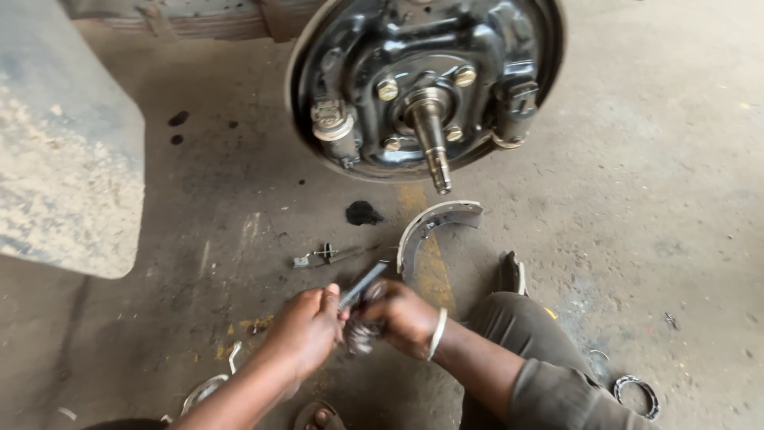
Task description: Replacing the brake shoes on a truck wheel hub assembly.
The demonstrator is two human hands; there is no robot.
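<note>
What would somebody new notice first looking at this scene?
Probably the black brake backing plate at top centre, its bare spindle jutting toward the camera. Below it a curved brake shoe lies on the concrete floor. At the bottom, the left hand and right hand grip a coiled spring.

Your single head camera looks steeply down — close over your hands, facing the black round brake backing plate [426, 84] ahead.

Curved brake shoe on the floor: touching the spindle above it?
Apart. Head view shows bare concrete between the spindle tip and the brake shoe.
</note>
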